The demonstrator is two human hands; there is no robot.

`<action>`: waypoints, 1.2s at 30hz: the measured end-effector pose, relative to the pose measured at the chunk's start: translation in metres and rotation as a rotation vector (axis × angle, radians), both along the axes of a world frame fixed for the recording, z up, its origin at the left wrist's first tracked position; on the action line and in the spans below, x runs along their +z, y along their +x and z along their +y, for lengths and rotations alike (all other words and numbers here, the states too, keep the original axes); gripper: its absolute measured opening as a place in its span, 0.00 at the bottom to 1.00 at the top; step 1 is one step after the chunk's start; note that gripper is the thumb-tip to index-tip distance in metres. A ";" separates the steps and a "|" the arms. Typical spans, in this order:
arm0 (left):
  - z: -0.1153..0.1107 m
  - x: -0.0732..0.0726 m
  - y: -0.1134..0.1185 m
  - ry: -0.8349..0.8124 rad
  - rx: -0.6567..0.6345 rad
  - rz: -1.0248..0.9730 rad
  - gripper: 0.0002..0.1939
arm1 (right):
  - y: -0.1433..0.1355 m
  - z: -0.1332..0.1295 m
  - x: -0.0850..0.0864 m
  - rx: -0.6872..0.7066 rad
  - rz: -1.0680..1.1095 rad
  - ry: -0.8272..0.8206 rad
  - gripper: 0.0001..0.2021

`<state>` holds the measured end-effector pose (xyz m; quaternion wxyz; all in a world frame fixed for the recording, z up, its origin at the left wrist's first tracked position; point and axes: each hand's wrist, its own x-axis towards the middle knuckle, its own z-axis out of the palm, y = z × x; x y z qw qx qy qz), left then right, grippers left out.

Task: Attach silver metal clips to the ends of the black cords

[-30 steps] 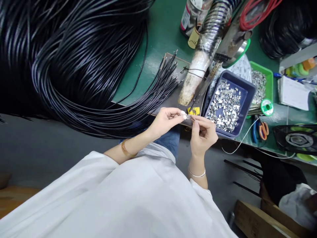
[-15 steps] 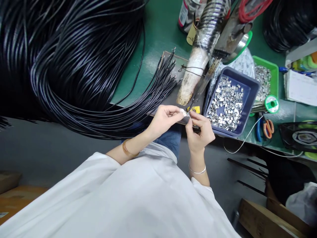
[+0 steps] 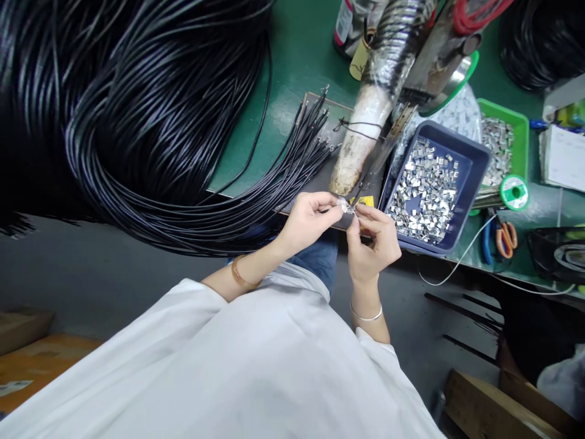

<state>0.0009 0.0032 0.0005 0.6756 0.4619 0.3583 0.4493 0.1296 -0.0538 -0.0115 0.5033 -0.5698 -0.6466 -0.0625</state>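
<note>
My left hand [image 3: 313, 219] is closed in a pinch on a small silvery metal piece [image 3: 346, 208]. My right hand [image 3: 373, 238] pinches at the same spot from the right, its fingertips beside a thin strand whose kind I cannot make out. Both hands meet at the table's front edge, just below a soldering tip [image 3: 361, 185] and a yellow piece [image 3: 364, 200]. A white, wrapped hose end [image 3: 350, 161] hangs above them. To the right stands a blue tray [image 3: 467, 177] of small metal parts.
Black cables [image 3: 173, 116] cover the left, their ends [image 3: 320, 137] fanned on a dark board. Right of the blue tray are a green tray [image 3: 520, 131], a solder spool [image 3: 514, 191] and orange-and-blue pliers [image 3: 506, 239]. Cardboard boxes [image 3: 489, 402] stand below.
The whole view has shifted slightly, so the table items appear further right. Both hands stay together at the same place, with only slight finger movement.
</note>
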 end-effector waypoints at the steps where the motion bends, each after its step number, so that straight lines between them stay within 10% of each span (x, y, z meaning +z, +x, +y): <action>1: 0.000 0.000 0.000 -0.008 -0.003 0.002 0.07 | 0.000 0.000 0.000 -0.001 -0.010 -0.001 0.07; 36: -0.001 0.000 0.001 -0.015 0.030 -0.011 0.05 | -0.003 0.001 0.015 -0.012 0.020 -0.057 0.06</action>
